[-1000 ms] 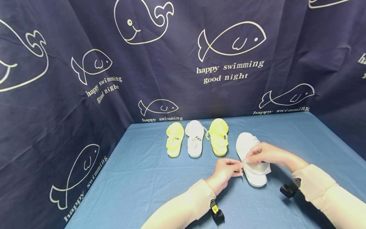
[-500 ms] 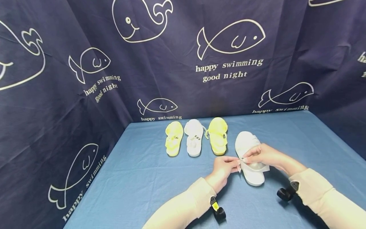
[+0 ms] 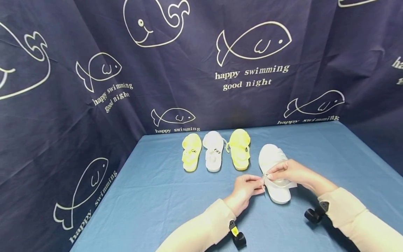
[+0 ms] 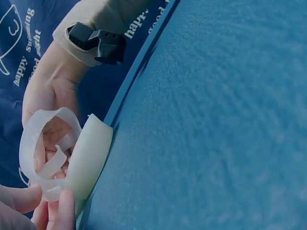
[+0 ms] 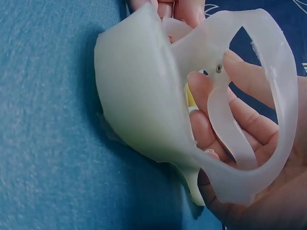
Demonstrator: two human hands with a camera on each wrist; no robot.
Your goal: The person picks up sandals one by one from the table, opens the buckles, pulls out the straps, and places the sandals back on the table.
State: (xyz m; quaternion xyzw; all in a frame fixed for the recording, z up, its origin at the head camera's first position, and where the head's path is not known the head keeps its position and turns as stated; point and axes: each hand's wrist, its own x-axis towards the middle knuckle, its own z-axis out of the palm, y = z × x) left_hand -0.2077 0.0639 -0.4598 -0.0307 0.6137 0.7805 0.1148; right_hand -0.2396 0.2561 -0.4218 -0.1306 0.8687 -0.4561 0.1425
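A white jelly sandal [image 3: 270, 156] lies on the blue cloth, toe end toward the back. At its left edge, my left hand [image 3: 246, 188] pinches the end of the ankle strap between thumb and fingers. My right hand [image 3: 291, 171] reaches over the sandal from the right and pinches the strap close to the small metal fastener [image 5: 219, 68]. In the right wrist view a loose strip [image 5: 229, 125] of the strap curves across the right palm. The left wrist view shows the sandal's heel end [image 4: 91, 155] and the looped strap [image 4: 29, 143] standing up beside it.
Farther back stand a yellow sandal [image 3: 192, 140], a white sandal [image 3: 213, 140] and another yellow sandal [image 3: 240, 139] in a row, left of the worked one. A blue cloth [image 3: 151, 196] covers the table. Dark printed curtains [image 3: 201, 98] enclose its back and sides.
The strap parts have come together at the sandal's left side, the right hand moving slightly left with the strap. The left hand has shifted a little; the sandals at the back stay put.
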